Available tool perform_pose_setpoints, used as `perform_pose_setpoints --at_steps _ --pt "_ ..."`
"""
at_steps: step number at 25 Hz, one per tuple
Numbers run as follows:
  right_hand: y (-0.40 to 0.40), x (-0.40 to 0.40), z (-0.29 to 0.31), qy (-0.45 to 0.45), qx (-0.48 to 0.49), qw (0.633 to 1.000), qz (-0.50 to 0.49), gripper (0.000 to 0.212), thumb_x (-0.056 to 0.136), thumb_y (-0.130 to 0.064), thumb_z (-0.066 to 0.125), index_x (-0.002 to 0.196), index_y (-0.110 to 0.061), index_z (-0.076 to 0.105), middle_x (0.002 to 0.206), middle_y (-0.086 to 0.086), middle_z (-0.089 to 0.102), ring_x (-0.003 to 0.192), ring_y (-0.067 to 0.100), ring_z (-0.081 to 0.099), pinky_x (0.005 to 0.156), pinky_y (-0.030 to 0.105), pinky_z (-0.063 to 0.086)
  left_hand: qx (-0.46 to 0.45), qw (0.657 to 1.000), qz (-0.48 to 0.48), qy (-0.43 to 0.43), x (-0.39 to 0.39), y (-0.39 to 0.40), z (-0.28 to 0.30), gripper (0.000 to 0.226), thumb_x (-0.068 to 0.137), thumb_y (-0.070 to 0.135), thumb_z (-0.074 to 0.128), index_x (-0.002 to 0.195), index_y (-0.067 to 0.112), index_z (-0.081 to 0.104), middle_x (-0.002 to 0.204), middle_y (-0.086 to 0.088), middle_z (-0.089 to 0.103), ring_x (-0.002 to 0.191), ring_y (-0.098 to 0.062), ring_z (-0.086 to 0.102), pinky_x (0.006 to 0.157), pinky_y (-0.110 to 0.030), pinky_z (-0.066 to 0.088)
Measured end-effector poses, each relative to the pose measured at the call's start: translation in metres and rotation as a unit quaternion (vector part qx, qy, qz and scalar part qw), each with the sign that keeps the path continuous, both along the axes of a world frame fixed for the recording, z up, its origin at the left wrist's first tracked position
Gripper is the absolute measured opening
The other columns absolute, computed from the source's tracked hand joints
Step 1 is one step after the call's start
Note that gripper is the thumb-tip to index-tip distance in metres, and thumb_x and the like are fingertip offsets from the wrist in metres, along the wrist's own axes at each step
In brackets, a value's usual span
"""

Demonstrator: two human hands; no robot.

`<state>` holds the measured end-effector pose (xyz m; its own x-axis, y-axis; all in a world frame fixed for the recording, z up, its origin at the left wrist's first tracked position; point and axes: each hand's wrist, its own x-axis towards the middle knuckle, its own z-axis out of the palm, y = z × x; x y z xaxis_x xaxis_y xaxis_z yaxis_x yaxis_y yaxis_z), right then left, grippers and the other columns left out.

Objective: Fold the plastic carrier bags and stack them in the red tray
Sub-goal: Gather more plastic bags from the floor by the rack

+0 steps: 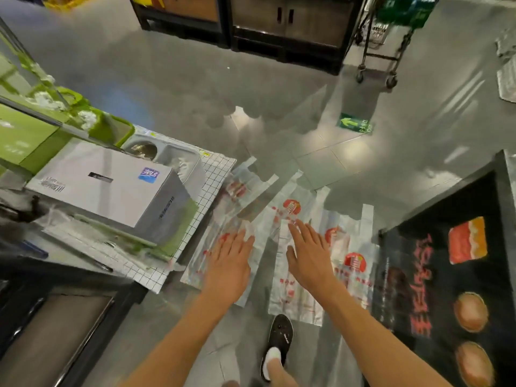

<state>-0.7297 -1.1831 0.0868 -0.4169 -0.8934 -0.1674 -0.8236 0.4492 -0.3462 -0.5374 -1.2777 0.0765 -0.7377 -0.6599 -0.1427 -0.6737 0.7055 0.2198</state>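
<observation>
Nearest the lens: two bare forearms reaching forward and down, and between them a foot in a dark perforated clog [279, 340] over a white sock, planted on grey floor tiles [279, 107].

Left hand [230, 263]: fingers straight and together, palm down, laid flat upon a plastic carrier bag [220, 219] lying beside a grid-patterned sheet [215, 174]. Nothing gripped.

Right hand [310, 255]: likewise flat, fingers extended and slightly spread, thumb out, over the middle bag [290, 291]. Nothing gripped; actual contact with the film versus a hover just above it not determinable.

Third bag [351, 247] to the right, partly overlapped by the middle one, handles pointing away, edge close against a black panel [446, 275] printed with food pictures and red lettering.

All three bags translucent white with red round logos, spread open at full length on the floor, apparently unfolded.

Left margin: white carton [111, 188] with a blue label, green containers [69, 121] behind it. Far background: dark cabinets [279, 26] and a wheeled trolley [377, 60].

Red tray: not seen anywhere in this view.

Progress, as judged: early stage. Bags laid out and being smoothed, no fold yet evident, no stack begun. Remaining: folding of each bag, then transfer to the tray, location unknown from here.
</observation>
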Motion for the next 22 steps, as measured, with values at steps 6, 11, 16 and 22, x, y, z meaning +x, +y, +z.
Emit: perform_pose_setpoints --at_steps 6,11,16,22 --pt "-0.050 -0.036 -0.158 -0.007 0.052 0.998 -0.018 0.076 0.090 -0.048 0.010 0.153 -0.018 0.038 0.159 0.005 0.037 0.148 0.026 0.031 0.121 0.047 0.023 0.064 0.997 0.050 0.002 -0.048 -0.047 -0.143 0.065 0.095 0.018 0.056 0.155 0.018 0.031 0.164 -0.006 0.023 0.151 -0.028 0.022 0.121 -0.047 0.016" --pt "-0.055 -0.053 -0.365 -0.040 0.134 0.990 -0.027 0.055 0.101 -0.035 0.037 0.153 -0.017 0.038 0.157 0.005 0.039 0.144 0.026 0.037 0.119 0.045 0.026 0.106 0.991 0.061 -0.045 -0.047 -0.069 -0.350 0.072 0.097 0.022 0.050 0.159 0.024 0.012 0.166 -0.005 0.012 0.153 -0.025 0.014 0.124 -0.045 0.013" --pt "-0.055 -0.066 -0.566 -0.156 0.165 0.963 -0.149 0.058 0.098 -0.027 0.058 0.150 -0.008 0.038 0.151 0.014 0.043 0.137 0.034 0.044 0.111 0.042 0.038 0.131 0.986 0.041 -0.095 -0.037 -0.077 -0.562 0.067 0.097 0.028 0.054 0.156 0.019 0.024 0.165 -0.009 0.017 0.151 -0.027 0.018 0.121 -0.048 0.017" --pt "-0.055 -0.027 -0.723 -0.169 0.193 0.941 -0.220 0.079 0.087 -0.042 0.074 0.148 -0.009 0.036 0.153 0.012 0.035 0.139 0.033 0.037 0.110 0.047 0.039 0.158 0.979 0.064 -0.113 -0.051 -0.083 -0.720 0.075 0.093 0.040 0.063 0.155 0.016 0.027 0.162 -0.012 0.023 0.147 -0.032 0.024 0.116 -0.049 0.029"
